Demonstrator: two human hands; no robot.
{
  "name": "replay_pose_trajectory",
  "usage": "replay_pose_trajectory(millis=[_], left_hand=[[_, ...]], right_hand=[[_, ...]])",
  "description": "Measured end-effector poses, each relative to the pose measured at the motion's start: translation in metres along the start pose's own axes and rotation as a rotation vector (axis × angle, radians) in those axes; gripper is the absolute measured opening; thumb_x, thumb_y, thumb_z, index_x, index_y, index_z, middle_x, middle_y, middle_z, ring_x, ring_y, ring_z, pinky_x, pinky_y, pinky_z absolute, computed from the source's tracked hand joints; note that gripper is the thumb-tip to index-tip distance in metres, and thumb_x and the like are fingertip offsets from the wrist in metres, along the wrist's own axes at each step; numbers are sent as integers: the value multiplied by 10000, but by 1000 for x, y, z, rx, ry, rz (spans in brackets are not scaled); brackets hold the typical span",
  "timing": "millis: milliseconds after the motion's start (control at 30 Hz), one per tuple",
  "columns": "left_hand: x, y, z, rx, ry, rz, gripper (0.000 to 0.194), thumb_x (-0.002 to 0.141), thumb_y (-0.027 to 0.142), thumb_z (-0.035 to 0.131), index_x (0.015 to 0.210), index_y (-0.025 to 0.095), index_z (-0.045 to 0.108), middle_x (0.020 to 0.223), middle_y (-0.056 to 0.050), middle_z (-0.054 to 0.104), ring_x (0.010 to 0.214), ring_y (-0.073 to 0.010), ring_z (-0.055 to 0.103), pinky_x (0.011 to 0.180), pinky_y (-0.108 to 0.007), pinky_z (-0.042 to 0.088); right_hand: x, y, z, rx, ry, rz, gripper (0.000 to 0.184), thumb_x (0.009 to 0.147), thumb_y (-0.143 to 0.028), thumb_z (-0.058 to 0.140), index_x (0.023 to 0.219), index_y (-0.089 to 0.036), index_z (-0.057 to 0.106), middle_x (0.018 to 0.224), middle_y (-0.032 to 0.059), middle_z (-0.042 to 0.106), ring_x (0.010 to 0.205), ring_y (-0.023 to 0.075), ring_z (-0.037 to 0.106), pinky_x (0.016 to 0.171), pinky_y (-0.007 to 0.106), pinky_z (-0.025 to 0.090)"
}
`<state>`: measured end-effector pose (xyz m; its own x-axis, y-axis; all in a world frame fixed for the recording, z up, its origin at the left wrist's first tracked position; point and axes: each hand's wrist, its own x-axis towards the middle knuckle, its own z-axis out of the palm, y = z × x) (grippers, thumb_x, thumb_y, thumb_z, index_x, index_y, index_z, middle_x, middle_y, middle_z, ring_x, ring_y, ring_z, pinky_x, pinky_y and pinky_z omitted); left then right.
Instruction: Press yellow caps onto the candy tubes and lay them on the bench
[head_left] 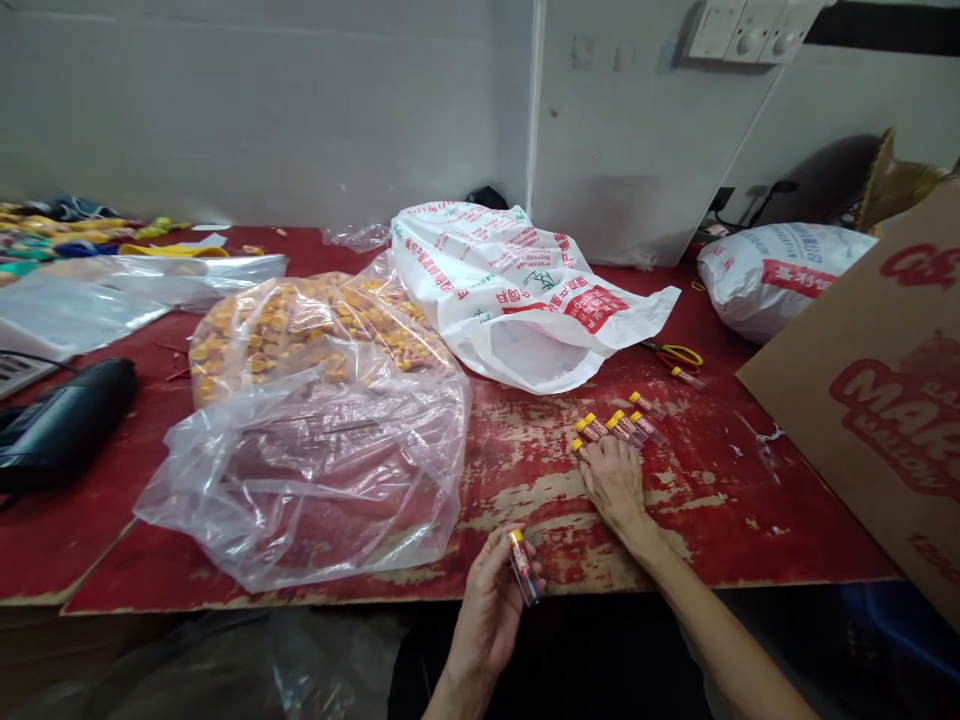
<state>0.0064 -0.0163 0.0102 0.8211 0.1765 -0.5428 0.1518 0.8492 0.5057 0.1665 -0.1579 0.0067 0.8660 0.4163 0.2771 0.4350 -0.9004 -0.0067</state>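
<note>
My left hand (491, 600) is closed around a small clear tube (523, 565) with a yellow cap and a red-and-white label, held in front of the table's near edge. The cap points up, and the lower end looks see-through. My right hand (616, 485) rests on the table, its fingers curled down onto a yellow-capped tube (578, 448) that they partly cover. Just beyond those fingers lie several similar tubes (592, 428) in a loose group. A single tube (686, 378) lies farther back.
A clear plastic bag (322, 340) full of yellow-capped pieces lies left of centre. Behind it is a white printed sack (517, 290). Yellow-handled scissors (675, 355) lie near its mouth. A cardboard box (885, 400) stands at right, a black device (67, 425) at left.
</note>
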Motion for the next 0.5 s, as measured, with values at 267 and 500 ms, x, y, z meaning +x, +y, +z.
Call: replay_pose_trajectory(millis=[267,500], left_hand=[[4,3,0,-47,-17,-20,357,644,325,780,914,168,609,725,-19,638,601,-151,605,539,-267,493],[6,7,1,-55,2,-65,394,638,374,784,933,164,628,755,-22,627,606,-140,586,541,-261,471]], right_hand=[[-21,7,-41,186,-360,-151,189,893,-240,431,799,-189,587,717,11,631,641,144,561,569,246,305],[-15,-13,-27,65,-363,-168,290,818,-126,507,547,-161,602,518,59,593,484,154,531,485,260,275]])
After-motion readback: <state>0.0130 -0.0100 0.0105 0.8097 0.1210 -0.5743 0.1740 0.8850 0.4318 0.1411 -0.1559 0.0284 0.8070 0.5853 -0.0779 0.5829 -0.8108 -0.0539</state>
